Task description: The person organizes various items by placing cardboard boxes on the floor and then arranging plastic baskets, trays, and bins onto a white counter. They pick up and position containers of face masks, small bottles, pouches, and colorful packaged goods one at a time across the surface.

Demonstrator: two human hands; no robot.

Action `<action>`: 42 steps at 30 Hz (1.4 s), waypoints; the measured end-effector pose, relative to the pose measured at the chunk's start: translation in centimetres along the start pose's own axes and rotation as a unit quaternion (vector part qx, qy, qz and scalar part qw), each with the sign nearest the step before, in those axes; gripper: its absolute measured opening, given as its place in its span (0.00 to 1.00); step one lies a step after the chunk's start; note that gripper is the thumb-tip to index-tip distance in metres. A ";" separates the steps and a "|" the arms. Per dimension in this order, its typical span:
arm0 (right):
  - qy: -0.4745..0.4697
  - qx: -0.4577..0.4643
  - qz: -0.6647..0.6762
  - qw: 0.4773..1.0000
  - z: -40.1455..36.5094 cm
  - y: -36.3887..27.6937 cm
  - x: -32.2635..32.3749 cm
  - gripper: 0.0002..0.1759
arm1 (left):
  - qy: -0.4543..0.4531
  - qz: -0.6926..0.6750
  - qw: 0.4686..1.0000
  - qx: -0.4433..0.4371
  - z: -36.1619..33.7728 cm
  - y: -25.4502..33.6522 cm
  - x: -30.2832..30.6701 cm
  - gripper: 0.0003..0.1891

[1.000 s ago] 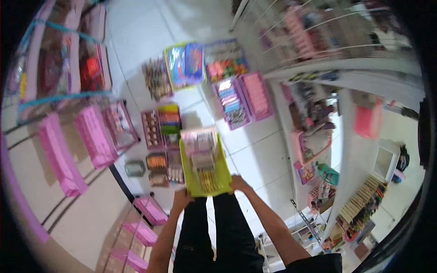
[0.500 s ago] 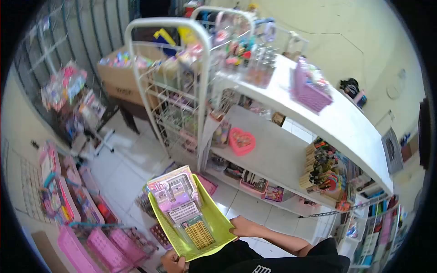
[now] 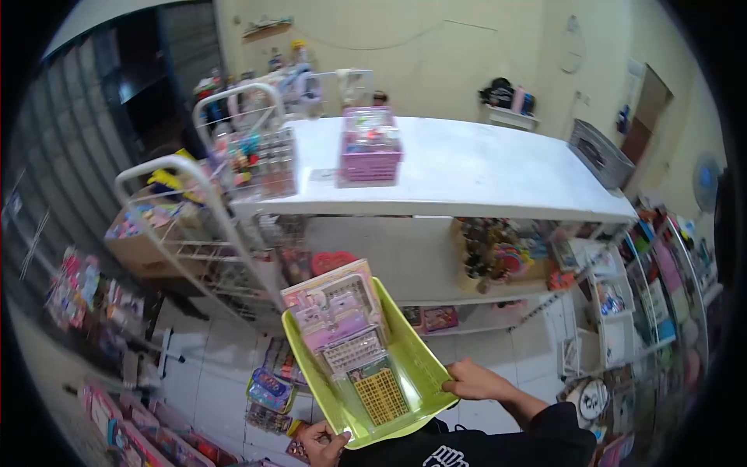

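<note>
A lime-green plastic basket [image 3: 422, 354] is held in front of my body, tilted so its inside shows. My left hand [image 3: 324, 444] grips its near left corner, the thumb over the rim. At the right rim, my right hand [image 3: 476, 380] is closed on the edge. Inside lie several flat packs: a pink and purple illustrated pack [image 3: 331, 307] at the far end, a pale pack with rows of small dark items [image 3: 352, 352] in the middle, and a pack with a yellow gridded sheet [image 3: 380, 395] nearest me.
Ahead stands a white counter [image 3: 467, 159] bearing a purple basket [image 3: 369, 167] and a grey box [image 3: 601, 152]. A white wire rack [image 3: 210, 257] is at the left. Pink baskets [image 3: 140, 432] sit low at left; stocked racks [image 3: 661, 257] line the right.
My view has swung to the right and up, bringing the counter more squarely ahead. The green basket stays in both hands and appears further right in view.
</note>
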State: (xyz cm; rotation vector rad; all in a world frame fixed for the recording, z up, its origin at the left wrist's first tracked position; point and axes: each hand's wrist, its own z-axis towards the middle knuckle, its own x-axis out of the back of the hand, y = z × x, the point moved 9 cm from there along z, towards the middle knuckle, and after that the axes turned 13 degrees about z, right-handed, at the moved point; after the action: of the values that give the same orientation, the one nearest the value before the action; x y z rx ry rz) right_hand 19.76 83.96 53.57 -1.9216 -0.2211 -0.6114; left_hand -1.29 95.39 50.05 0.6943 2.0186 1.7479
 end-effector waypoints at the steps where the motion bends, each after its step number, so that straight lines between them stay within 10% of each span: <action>1: -0.017 -0.014 0.044 0.999 -0.7 -0.1 1.0 0.15 | -0.002 0.042 0.999 -0.006 0.2 -0.5 -0.3 0.08; 4: -0.041 -0.016 0.018 0.999 -2.6 0.5 4.3 0.16 | -0.036 0.092 0.994 -0.037 0.6 3.1 -3.8 0.10; 7: -0.040 0.055 -0.008 0.998 -4.7 -1.1 8.8 0.16 | 0.019 0.123 0.957 -0.262 0.2 7.6 -4.8 0.13; 10: -0.028 0.015 -0.010 0.999 -7.2 -2.6 14.1 0.16 | -0.111 0.187 0.959 -0.183 -0.2 11.9 -10.3 0.14; 17: 0.085 0.034 -0.094 0.991 -12.0 -2.8 25.4 0.15 | -0.127 0.131 0.895 -0.408 -0.7 22.5 -21.9 0.09; 24: 0.180 -0.016 0.071 0.981 -13.3 4.7 35.3 0.14 | -0.182 -0.030 0.954 -0.236 6.5 24.5 -33.8 0.10; 35: 0.257 -0.017 0.028 0.966 -12.0 10.9 47.7 0.24 | -0.217 0.096 0.939 -0.250 13.5 25.6 -45.5 0.09; 38: 0.558 0.175 -0.144 0.799 -16.3 9.7 55.5 0.27 | -0.217 0.095 0.939 -0.247 16.6 24.9 -47.2 0.10; 42: 0.726 0.035 -0.452 0.516 -18.4 14.5 60.3 0.32 | -0.168 0.183 0.936 -0.250 21.4 24.9 -47.5 0.10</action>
State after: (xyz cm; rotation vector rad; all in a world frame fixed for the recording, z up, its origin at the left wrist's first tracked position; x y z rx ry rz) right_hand 71.39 53.93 78.36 -0.4598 -0.1002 -2.5889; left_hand 52.39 87.01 69.70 1.1449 1.1993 2.0580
